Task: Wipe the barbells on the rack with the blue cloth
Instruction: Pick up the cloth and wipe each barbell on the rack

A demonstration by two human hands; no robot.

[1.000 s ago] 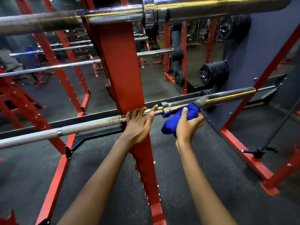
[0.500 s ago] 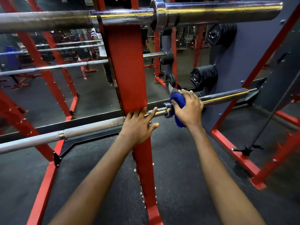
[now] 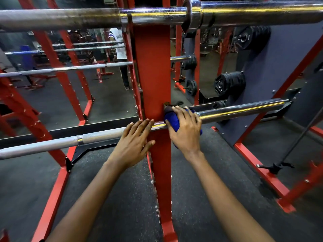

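Note:
A steel barbell (image 3: pixel 241 109) lies across the red rack upright (image 3: pixel 152 67) at waist height, its chrome sleeve running to the right. My right hand (image 3: pixel 186 130) grips the blue cloth (image 3: pixel 172 119) wrapped round the bar just right of the upright, at the collar. My left hand (image 3: pixel 134 143) rests on the bar's shaft just left of the upright, fingers straight over it. A second barbell (image 3: pixel 157 14) lies on the rack above, close to the camera.
A mirror behind the rack reflects more red frames, bars and a standing person (image 3: pixel 120 56). Black weight plates (image 3: pixel 229 83) hang on pegs at the right. A red base rail (image 3: pixel 262 175) and a black rod (image 3: pixel 286 154) stand on the rubber floor at right.
My right hand has slid the cloth left along the sleeve to the collar beside the upright, turning from under the bar to over it. My left hand stays on the shaft.

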